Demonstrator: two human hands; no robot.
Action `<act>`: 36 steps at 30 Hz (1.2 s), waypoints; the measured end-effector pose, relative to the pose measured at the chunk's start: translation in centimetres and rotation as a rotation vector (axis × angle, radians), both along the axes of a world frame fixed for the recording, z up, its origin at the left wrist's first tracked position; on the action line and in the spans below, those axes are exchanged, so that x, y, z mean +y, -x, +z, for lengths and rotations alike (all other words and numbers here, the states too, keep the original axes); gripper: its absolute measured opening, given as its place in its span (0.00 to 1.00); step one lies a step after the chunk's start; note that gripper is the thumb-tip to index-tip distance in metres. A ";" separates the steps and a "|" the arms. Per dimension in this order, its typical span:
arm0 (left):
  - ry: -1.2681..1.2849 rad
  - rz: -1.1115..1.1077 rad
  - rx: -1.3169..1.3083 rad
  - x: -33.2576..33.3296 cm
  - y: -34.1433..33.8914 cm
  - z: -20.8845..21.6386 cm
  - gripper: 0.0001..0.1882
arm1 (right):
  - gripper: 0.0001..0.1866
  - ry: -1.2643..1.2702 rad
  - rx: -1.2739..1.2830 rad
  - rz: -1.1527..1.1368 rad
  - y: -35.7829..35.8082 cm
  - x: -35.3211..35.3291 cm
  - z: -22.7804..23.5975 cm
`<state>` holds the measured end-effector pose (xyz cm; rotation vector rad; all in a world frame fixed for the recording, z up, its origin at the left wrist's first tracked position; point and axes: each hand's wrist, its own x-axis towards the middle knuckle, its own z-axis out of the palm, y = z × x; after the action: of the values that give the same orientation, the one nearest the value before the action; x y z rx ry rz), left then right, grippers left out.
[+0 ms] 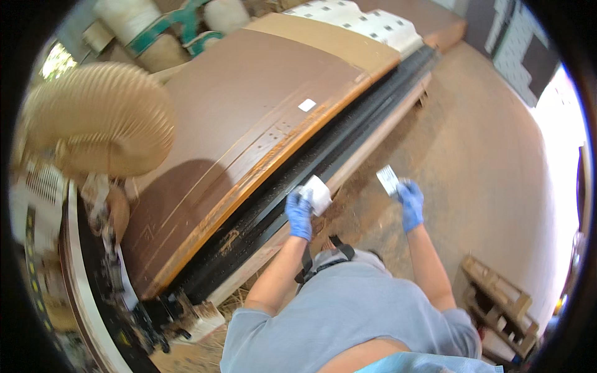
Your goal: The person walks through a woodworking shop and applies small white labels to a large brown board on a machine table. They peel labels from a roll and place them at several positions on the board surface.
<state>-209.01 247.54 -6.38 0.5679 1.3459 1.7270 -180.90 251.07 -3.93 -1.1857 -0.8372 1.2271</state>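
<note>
My left hand [299, 216], in a blue glove, is closed around a white roll [319, 194], seemingly of labels, held by the front edge of a panel stack. Off to the right, over the floor, my gloved right hand [411, 206] pinches a white printed label [387, 179] by its lower corner. On the top brown panel [242, 81] lies another small white label [306, 105], apart from both hands.
Black rails [280, 205] run along the stack's front side. A large ribbed duct [102, 121] bulges over the stack's left end. Wooden pallets [497, 304] stand at the lower right. White patterned sheets [360, 23] lie at the far end.
</note>
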 end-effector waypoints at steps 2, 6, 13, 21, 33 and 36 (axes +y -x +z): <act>0.046 0.033 -0.059 2.2 1.5 2.5 0.11 | 0.06 0.010 0.013 0.009 1.9 4.7 0.7; 0.109 0.126 -0.053 8.7 4.9 2.2 0.13 | 0.06 0.079 0.051 0.048 4.3 14.0 1.0; 0.079 0.406 -0.057 19.2 10.0 -1.3 0.12 | 0.04 0.051 0.099 0.167 9.6 32.3 -1.7; 0.065 0.656 -0.005 29.6 10.7 -4.5 0.12 | 0.07 -0.039 -0.156 0.220 16.5 59.7 -7.8; 0.249 0.904 0.043 33.7 10.2 -3.9 0.16 | 0.12 -0.025 -1.095 0.255 30.3 81.4 -10.3; 0.346 0.933 0.166 33.3 10.5 -4.0 0.15 | 0.15 -0.091 -1.389 0.301 29.9 81.2 -9.3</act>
<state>-219.54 280.80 -10.34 -0.1731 2.1850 2.0833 -210.76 332.23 -13.19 -1.8432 -2.0961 0.3979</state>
